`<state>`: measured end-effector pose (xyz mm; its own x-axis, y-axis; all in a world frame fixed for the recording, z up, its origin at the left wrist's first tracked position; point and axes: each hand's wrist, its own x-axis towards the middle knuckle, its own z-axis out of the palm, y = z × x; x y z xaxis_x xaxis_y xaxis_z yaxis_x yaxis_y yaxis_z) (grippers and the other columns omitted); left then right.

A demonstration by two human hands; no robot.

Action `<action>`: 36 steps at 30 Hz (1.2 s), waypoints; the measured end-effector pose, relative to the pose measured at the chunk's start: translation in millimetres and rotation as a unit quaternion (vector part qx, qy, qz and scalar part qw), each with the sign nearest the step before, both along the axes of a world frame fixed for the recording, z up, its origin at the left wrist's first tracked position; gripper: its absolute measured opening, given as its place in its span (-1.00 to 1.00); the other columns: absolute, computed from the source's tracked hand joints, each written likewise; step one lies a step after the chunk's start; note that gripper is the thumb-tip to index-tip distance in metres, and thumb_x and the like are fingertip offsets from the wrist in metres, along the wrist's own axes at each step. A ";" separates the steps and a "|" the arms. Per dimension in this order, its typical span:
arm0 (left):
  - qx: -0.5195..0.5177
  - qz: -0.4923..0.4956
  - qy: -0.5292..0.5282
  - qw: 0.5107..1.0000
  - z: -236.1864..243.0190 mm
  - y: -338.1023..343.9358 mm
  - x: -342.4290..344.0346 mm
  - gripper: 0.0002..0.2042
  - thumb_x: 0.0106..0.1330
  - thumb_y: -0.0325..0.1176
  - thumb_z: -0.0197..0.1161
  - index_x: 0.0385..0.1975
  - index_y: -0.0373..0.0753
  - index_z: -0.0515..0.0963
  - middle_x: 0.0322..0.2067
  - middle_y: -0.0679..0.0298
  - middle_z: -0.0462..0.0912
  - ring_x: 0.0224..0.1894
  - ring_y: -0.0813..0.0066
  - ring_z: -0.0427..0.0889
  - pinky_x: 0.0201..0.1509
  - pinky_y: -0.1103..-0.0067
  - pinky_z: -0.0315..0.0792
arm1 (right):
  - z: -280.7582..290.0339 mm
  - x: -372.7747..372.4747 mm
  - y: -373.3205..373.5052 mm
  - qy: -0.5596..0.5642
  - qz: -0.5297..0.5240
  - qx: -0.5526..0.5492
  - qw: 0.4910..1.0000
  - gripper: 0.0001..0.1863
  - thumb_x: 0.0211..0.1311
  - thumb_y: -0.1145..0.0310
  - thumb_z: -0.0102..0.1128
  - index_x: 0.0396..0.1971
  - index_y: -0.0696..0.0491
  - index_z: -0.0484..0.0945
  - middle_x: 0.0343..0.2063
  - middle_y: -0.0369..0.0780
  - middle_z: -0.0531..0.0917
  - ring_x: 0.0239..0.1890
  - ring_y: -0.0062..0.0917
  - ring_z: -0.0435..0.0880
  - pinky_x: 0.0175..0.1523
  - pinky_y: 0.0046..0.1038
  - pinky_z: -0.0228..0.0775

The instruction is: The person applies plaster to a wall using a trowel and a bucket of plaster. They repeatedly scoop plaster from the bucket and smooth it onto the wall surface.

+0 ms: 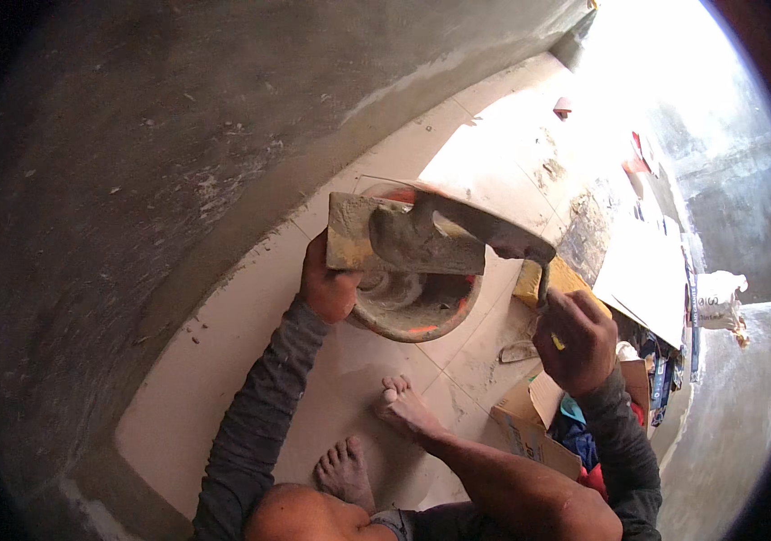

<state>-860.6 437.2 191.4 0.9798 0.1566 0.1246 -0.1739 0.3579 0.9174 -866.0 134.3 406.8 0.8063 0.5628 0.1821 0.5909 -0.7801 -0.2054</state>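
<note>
My left hand [330,287] is closed on the near left edge of a flat rectangular mortar board [348,233]. Wet grey mortar [403,236] is smeared and heaped across that board. In my right hand [577,341] is a trowel [494,224], its bent neck rising from my fist and a bit of yellow showing between the fingers. The trowel's long blade lies over the board's far edge, with mortar clinging to it. Under the board stands a round, mortar-caked bucket [417,320] with an orange rim; the board hides its far part.
A bare grey plastered wall [151,162] runs along the left. To the right are a yellow block-like object [530,283], a cardboard box [530,424] with cloths, and a white sheet [642,275]. My bare feet [347,473] rest on the tiled floor [214,361], near the bucket.
</note>
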 end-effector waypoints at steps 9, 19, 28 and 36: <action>-0.137 0.036 0.001 0.990 24.4 13.3 -36.5 -0.63 0.16 -0.53 0.25 0.00 -0.33 0.45 -0.14 0.26 0.60 -0.14 0.51 0.59 -0.09 0.52 0.55 | 13.7 26.4 13.0 0.118 0.023 0.034 0.992 -0.70 -0.21 0.47 0.34 -0.34 0.19 0.62 -0.48 -0.05 0.64 -0.46 -0.19 0.67 -0.34 -0.33 0.52; -0.085 -0.009 -0.019 0.996 25.5 28.3 -37.8 -0.64 0.25 -0.44 0.29 0.04 -0.27 0.42 -0.12 0.30 0.59 -0.20 0.52 0.60 -0.14 0.57 0.54 | -10.9 35.0 13.3 -0.031 0.095 0.100 0.990 -0.67 -0.12 0.68 0.29 -0.24 0.16 0.65 -0.40 -0.14 0.64 -0.35 -0.33 0.70 -0.25 -0.41 0.55; -0.153 -0.091 -0.034 0.984 25.4 25.5 -36.0 -0.50 0.25 -0.63 0.21 0.20 -0.23 0.29 0.09 0.25 0.46 0.08 0.41 0.53 0.10 0.45 0.53 | -64.7 57.9 1.0 -0.014 0.122 0.148 0.981 -0.76 -0.06 0.64 0.41 -0.32 0.14 0.68 -0.34 -0.15 0.66 -0.32 -0.36 0.67 -0.26 -0.41 0.54; -0.322 -0.127 0.016 0.938 23.8 39.9 -49.9 -0.43 0.22 -0.59 0.26 0.25 -0.21 0.25 0.15 0.24 0.42 0.16 0.36 0.49 0.19 0.42 0.49 | -90.4 67.9 -15.7 -0.086 0.123 0.083 0.985 -0.77 -0.11 0.61 0.43 -0.36 0.10 0.69 -0.32 -0.14 0.66 -0.27 -0.26 0.65 -0.23 -0.33 0.54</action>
<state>-910.5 477.1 215.2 0.9974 -0.0491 0.0530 0.0161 0.8661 0.4997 -798.1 118.6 316.4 0.5989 0.6875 0.4108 0.7947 -0.5736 -0.1985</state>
